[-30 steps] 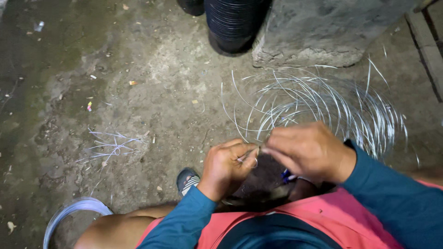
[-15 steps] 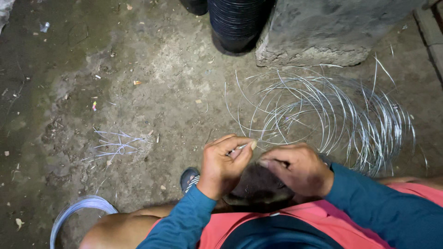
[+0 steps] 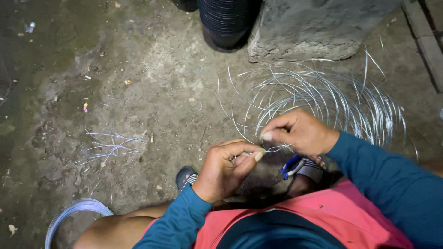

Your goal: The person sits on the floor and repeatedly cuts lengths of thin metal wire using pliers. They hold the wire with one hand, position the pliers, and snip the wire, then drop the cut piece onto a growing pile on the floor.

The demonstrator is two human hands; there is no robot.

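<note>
At the bottom-left corner of the dirt ground (image 3: 138,69) a tight coil of grey wire (image 3: 69,213) is lying half out of view, and just above it a small scatter of cut wire offcuts (image 3: 108,146) is resting on the soil. Moving right, the left hand (image 3: 224,168) is closing thumb and forefinger on a short piece of thin wire (image 3: 272,149), pinching one end. The right hand (image 3: 300,133) is pinching the other end just beside it, fingertips bunched, so the piece is hanging taut between the two hands above a sandalled foot (image 3: 185,177). Blue-handled pliers (image 3: 290,166) are lying under the right wrist by the other foot. Behind the hands a loose, springy tangle of wire loops (image 3: 323,99) is spreading toward the right edge of the ground, in front of a concrete block (image 3: 314,32) and a black ribbed container (image 3: 226,23).

The risks, as I judge them: the sharp cut end is likely pricking a fingertip if the pinch slips; the thin piece is kinking if bent too hard; the springy loops behind are liable to snag a sleeve or whip loose; stray offcuts are lying close to lightly shod feet.
</note>
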